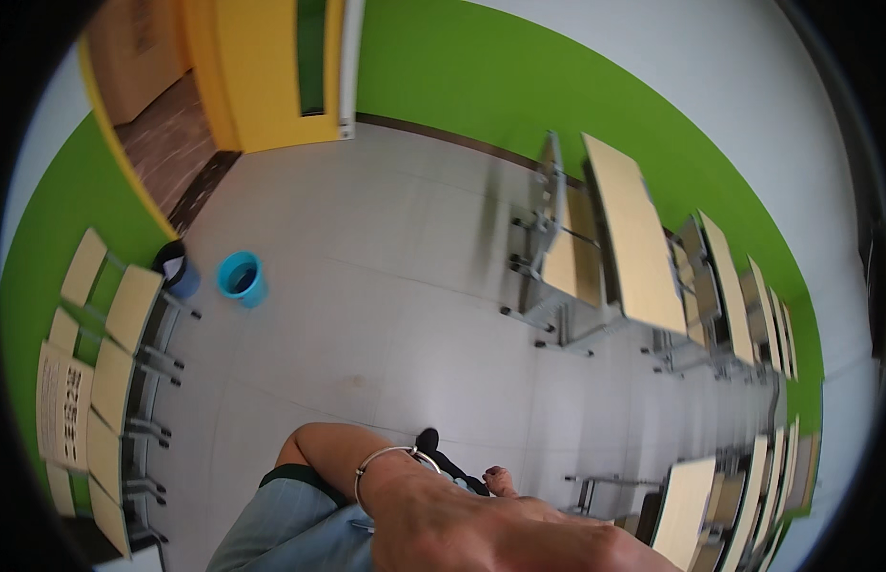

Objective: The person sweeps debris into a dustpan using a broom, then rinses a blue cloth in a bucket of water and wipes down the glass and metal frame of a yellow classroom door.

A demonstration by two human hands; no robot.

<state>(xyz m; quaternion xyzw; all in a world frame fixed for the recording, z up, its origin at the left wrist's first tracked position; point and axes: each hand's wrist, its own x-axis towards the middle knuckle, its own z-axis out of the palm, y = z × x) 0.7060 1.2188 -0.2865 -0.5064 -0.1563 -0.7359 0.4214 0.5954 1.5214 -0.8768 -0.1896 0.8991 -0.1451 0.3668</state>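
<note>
My left hand [486, 533] is large and close to the camera at the bottom, its back and knuckles towards me. A silver bangle [364, 472] circles the wrist. The fingers run out of the frame, so whether they hold anything is hidden. Just beyond it, a small part of what looks like my right hand [500, 480] shows, the rest covered by the left. Below are grey-blue clothing [292, 529] and a black shoe [428, 437] on the grey tiled floor [414, 343]. Neither hand visibly touches any furniture.
A turquoise bucket [242, 279] and a dark blue wastebasket [182, 279] with a black liner stand near the open yellow door [271, 79]. Wooden-topped desks [636, 229] with chairs line the right. Along the left wall, chairs [132, 307] stand in a row beside a board [64, 407] bearing writing.
</note>
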